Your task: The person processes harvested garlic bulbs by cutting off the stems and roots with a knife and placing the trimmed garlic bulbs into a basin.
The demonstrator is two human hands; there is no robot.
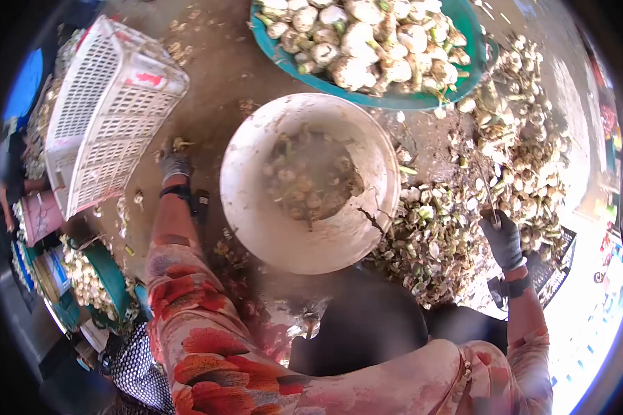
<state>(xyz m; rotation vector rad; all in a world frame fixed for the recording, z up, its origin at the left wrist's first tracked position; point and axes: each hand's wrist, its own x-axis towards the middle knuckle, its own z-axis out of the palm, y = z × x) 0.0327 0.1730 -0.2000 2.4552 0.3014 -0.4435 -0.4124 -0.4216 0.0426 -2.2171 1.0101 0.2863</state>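
Note:
My left hand [176,163], in a grey glove, reaches low over the floor beside the white plastic crate. Its fingers close around a small garlic bulb [181,144]. In a matching glove, my right hand [503,241] grips a thin-bladed knife [490,194] whose blade points away from me. Trimmed garlic scraps [426,238] and a heap of garlic [529,145] lie around that hand. Between my arms stands a white bucket [256,235] with a broken, cracked side; garlic bulbs [304,183] lie in its bottom.
A green basin [291,69] piled with garlic stands ahead. The white plastic crate [121,121] is tipped at the left. More tubs of garlic [111,277] and a pink bucket [40,216] sit farther left. A black crate [559,266] lies near my right arm.

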